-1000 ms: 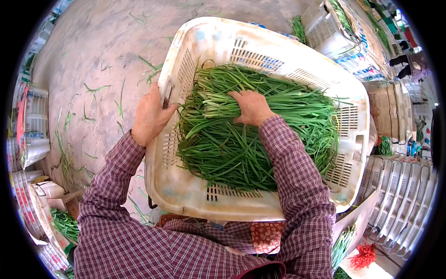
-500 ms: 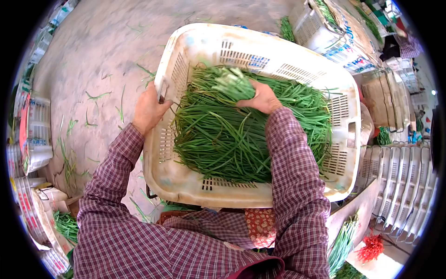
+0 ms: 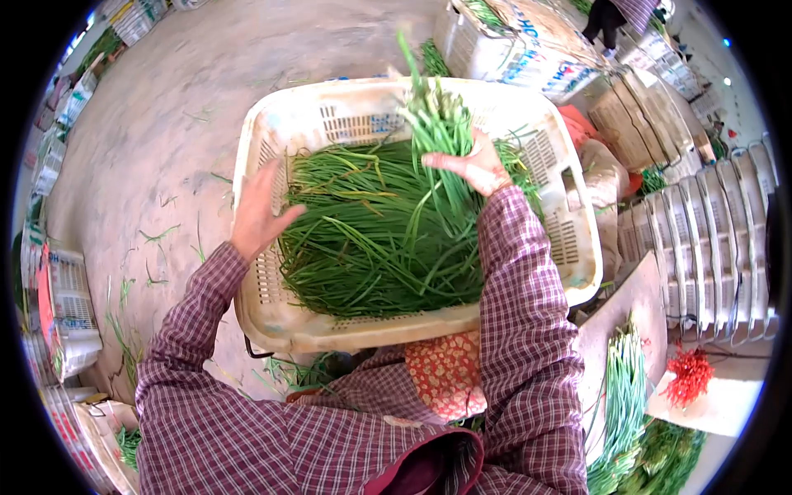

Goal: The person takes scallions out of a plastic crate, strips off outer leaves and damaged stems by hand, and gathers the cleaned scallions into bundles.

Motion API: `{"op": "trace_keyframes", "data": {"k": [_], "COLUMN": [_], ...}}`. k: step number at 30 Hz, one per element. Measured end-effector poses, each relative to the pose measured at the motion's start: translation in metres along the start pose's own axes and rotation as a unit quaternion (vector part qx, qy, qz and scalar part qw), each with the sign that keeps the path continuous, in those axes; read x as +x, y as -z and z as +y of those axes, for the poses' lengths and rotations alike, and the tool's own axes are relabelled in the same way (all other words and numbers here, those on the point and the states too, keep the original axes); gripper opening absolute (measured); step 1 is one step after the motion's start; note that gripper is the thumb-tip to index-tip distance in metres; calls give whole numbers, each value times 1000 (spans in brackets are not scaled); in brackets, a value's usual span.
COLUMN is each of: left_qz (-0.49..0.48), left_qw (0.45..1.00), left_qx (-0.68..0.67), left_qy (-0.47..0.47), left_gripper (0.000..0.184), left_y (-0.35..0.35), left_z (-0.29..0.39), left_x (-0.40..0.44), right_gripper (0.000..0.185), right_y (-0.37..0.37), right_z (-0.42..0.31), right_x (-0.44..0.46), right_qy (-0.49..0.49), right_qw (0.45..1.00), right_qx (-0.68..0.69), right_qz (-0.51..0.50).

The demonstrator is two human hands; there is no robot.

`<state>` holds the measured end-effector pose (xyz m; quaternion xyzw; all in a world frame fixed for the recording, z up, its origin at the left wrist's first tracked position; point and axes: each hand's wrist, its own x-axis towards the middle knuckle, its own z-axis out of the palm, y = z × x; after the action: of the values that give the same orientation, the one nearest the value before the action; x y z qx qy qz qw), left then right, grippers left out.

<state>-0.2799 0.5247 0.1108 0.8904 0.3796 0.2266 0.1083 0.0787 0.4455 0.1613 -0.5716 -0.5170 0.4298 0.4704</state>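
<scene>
A white plastic crate (image 3: 355,334) with slotted sides sits in front of me. A thick layer of long green chives (image 3: 355,239) covers its bottom. In the right half of the crate, my right hand (image 3: 480,167) is closed around a bunch of chives (image 3: 437,124). The bunch's pale ends point away from me, one longer strand stands out beyond them, and its leaves trail down over the pile. Over the crate's left edge is my left hand (image 3: 261,219), empty, with thumb and fingers apart and slightly blurred.
To the right, more chives (image 3: 624,400) lie on a board beside a bundle of red ties (image 3: 689,375). Stacked white crates (image 3: 701,239) stand at the right, and a wrapped box (image 3: 520,54) stands beyond. A person (image 3: 610,21) is at the far right. Loose leaves litter the floor (image 3: 148,165).
My left hand has let go of the crate's left handle and spread open. My right hand has turned the bunch more upright, its pale ends now pointing away. The view has shifted.
</scene>
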Motion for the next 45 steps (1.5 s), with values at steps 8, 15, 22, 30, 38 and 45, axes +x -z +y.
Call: {"op": "trace_keyframes", "data": {"k": [8,15,22,30,38,45], "left_qz": [-247,-307,-85,-115,-135,-171], "left_qw": [933,926,697,566,636,647], "left_qx": [-260,-219,-610,-575,-409,-442], "left_qy": [33,32,368,580,640,598], "left_gripper": [68,26,18,10,25,19], "left_y": [-91,-125,-63,-97,-129,-135], "left_z": [103,132,55,24,52,21], "left_x": [39,43,8,-31,-1,-22], "right_gripper": [64,70,50,42,51,42], "right_y": [3,28,78,47,41,39], "right_z": [3,21,-27,-26,-68,-111], "right_x": [-21,-25,-66,-58,-89,-121], "right_qy": [21,15,61,117,140,221], "right_qw": [996,977,934,952,944,916], "right_qx": [49,25,45,9,-25,137], "right_qz": [66,209,348,283,298,304]}}
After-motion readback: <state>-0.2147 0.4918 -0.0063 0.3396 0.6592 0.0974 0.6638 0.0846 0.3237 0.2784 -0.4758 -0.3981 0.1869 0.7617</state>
